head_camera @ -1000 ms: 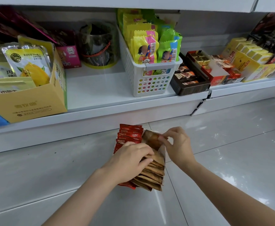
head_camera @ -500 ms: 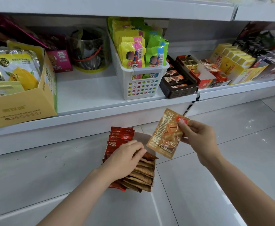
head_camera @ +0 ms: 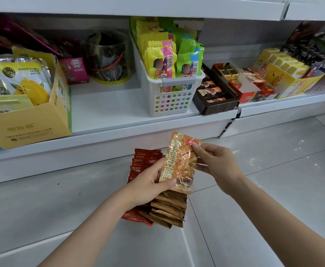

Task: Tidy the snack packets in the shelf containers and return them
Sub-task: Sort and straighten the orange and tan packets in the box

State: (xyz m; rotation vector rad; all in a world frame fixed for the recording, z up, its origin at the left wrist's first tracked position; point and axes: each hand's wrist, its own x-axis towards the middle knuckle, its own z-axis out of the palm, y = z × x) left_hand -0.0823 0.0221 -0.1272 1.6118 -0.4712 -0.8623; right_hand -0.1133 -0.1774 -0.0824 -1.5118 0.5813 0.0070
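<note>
A single orange-brown snack packet stands upright in front of me. My right hand pinches its top right corner. My left hand grips its lower left edge, thumb across the front. Below lies a container on the floor, mostly hidden by its contents: a row of red packets on the left and a row of brown packets on the right. My left hand covers the middle of both rows.
A white shelf runs above the floor. On it stand a yellow carton of mango bags, a clear tub, a white perforated basket of yellow and green packets, a dark chocolate tray and yellow boxes. The floor is glossy tile.
My right hand pulled one orange-brown packet out of the container and lifted it. It then came back left, and my left hand rose off the rows to take its lower edge.
</note>
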